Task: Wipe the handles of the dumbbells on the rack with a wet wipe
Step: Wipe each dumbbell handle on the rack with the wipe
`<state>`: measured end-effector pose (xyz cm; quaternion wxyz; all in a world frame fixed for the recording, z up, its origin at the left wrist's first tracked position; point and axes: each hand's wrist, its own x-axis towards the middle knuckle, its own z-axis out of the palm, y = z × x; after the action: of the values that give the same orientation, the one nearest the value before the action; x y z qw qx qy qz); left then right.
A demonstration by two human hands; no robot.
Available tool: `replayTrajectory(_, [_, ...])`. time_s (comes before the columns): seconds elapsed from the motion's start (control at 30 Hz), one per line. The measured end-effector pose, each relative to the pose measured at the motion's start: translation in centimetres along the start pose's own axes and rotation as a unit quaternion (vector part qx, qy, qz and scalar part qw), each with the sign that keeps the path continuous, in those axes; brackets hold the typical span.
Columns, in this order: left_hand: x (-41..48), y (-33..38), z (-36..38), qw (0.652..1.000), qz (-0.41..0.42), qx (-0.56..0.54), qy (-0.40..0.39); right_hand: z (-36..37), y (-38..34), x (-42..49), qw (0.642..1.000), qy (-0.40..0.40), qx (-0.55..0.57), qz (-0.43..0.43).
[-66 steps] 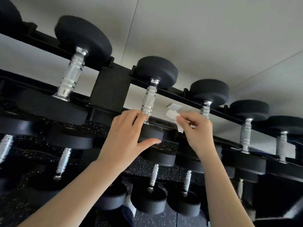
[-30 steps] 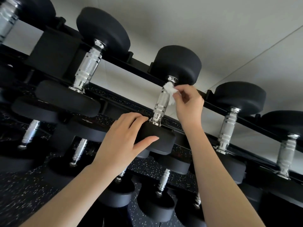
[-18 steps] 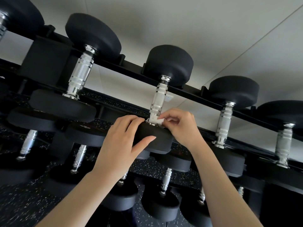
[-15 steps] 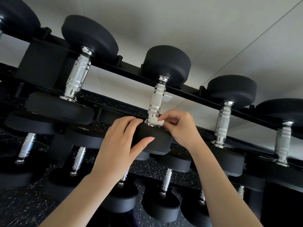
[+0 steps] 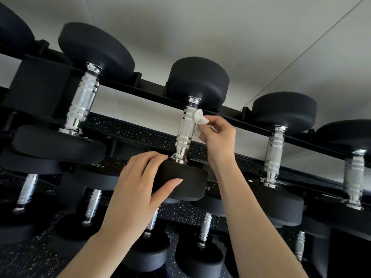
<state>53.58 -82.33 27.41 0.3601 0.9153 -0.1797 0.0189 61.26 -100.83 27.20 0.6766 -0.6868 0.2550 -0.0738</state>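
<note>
Up close, clamping the near head [image 5: 188,182] of the middle dumbbell [image 5: 197,81] with the left grip [image 5: 138,189], fingers curled over the top, thumb on the rim. Just beyond, pinching a crumpled wet wipe [image 5: 199,119] in the right grip [image 5: 218,137], pressed against the chrome handle [image 5: 183,131] near its upper end. Behind, lying across the black rack [image 5: 152,91] between neighbouring dumbbells [image 5: 82,101].

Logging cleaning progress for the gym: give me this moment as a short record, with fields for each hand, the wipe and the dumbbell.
left hand: grips the near head of the dumbbell
right hand: pinches the wet wipe
wet wipe: white, crumpled, pressed against the upper part of the handle
handle: chrome, knurled
rack: black, dumbbell in its top visible row
</note>
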Motion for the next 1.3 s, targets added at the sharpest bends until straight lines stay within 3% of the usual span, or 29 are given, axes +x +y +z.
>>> replayTrajectory(0.2, [0.0,0.0,0.1,1.000,0.012,0.008,0.007,1.4,-0.3,2.2,0.991,0.010,0.133,0.025])
replayTrajectory(0.3, [0.0,-0.1,0.1,1.000,0.015,0.008,0.011,1.5,0.3,2.5,0.981,-0.032,0.182,0.050])
replayTrajectory(0.57, [-0.1,0.0,0.2,1.000,0.006,0.001,0.011,-0.3,1.1,2.0,0.968,-0.150,0.189,0.073])
replayTrajectory(1.03, [-0.1,0.1,0.4,1.000,-0.009,-0.016,0.013,-2.7,1.3,-2.6,0.971,-0.213,-0.040,0.096])
replayTrajectory(1.3, [-0.1,-0.3,0.6,1.000,0.001,-0.020,0.023,-2.7,-0.1,-4.4,0.961,-0.196,-0.191,-0.026])
